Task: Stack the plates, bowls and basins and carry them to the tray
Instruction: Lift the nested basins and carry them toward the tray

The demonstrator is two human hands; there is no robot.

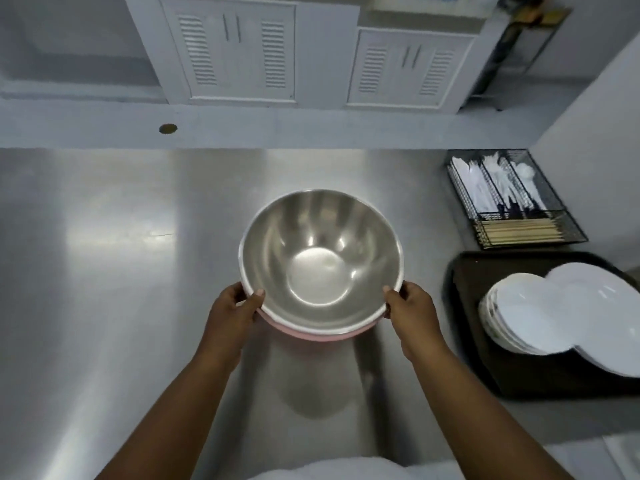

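Both hands grip the nested basins (320, 261) by opposite rims, left hand (235, 311) and right hand (410, 313), above the desk (104, 271); the tray (485, 341) lies rightward, nearer the right hand, already holding white plates (554, 313).

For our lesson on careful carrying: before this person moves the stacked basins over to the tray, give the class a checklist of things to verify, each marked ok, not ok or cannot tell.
1. Both hands grip the stack: left hand and right hand hold opposite rims. Ok.
2. Steel basin nested in the pink basin: sits level. Ok.
3. Steel basin empty: ok.
4. Free room on the tray: white plates fill much of it; the rest runs out of view. Cannot tell.
5. Path along the steel counter to the tray: nothing in the way. Ok.
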